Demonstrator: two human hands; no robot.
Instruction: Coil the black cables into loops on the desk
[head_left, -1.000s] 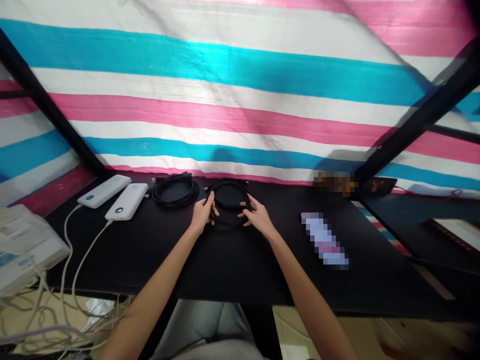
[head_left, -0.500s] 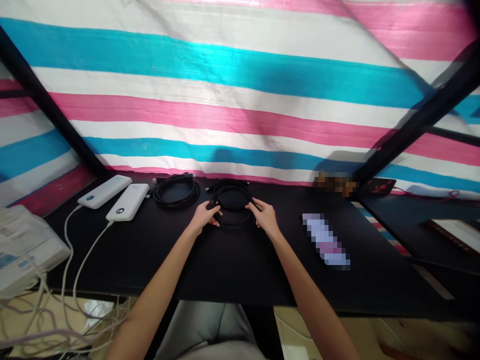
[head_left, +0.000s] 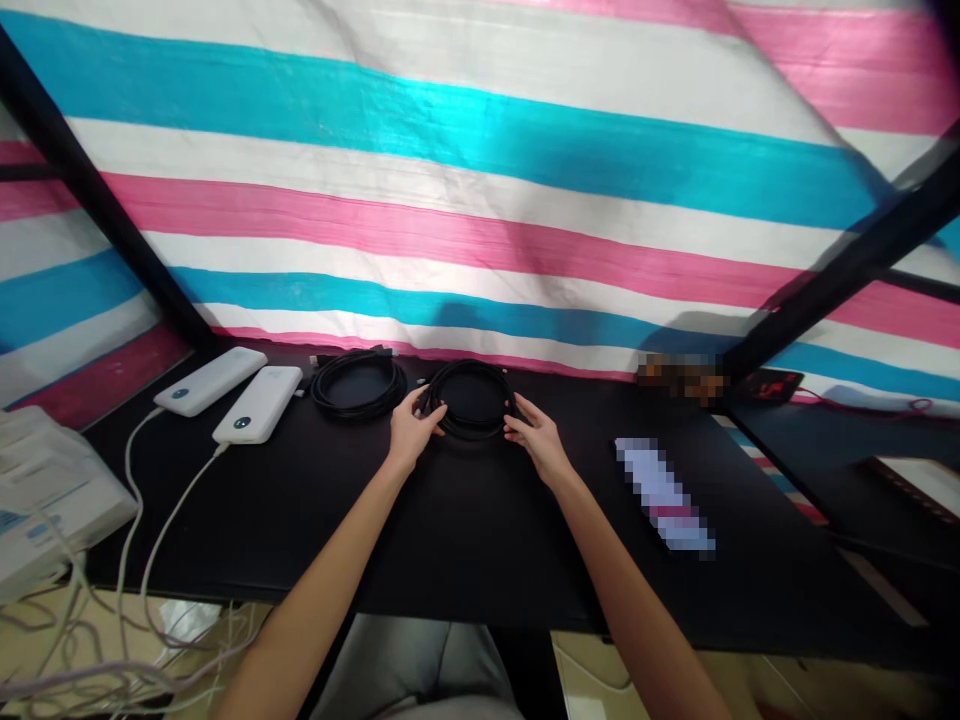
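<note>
A coiled black cable (head_left: 469, 400) lies on the black table (head_left: 465, 530), held round at both sides. My left hand (head_left: 414, 426) grips the coil's left side with its fingers over the loops. My right hand (head_left: 535, 438) presses against the right side, its fingertips on the cable. A second coil of black cable (head_left: 358, 385) rests just left of the first, untouched, its far end partly tucked behind the loops.
Two white power banks (head_left: 259, 404) lie further left, with white cables running over the table edge into a tangle below. A white packaged item (head_left: 52, 500) sits at far left. A blurred flat object (head_left: 662, 494) lies right. Striped tarpaulin and black bars stand behind.
The held coil has drawn into a tighter, rounder loop and sits further back on the table. My hands have moved back with it, to either side of the coil.
</note>
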